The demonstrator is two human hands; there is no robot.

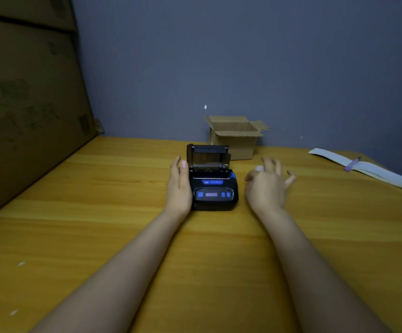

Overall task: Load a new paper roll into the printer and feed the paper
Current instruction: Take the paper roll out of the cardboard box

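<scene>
Left hand [179, 186] flat against printer [213, 188] edge; right hand [267, 186] spread, beside it.

Left hand [179, 186] steadies the open-lidded printer [213, 186]; right hand [267, 185] hovers beside.

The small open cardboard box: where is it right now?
In the head view, the cardboard box stands at the far edge of the wooden table, against the grey wall, directly behind and slightly right of the open printer.

Glossy black plastic printer [213, 188] on smooth wood-grain table [99, 212]; corrugated cardboard box [233, 140].
</scene>
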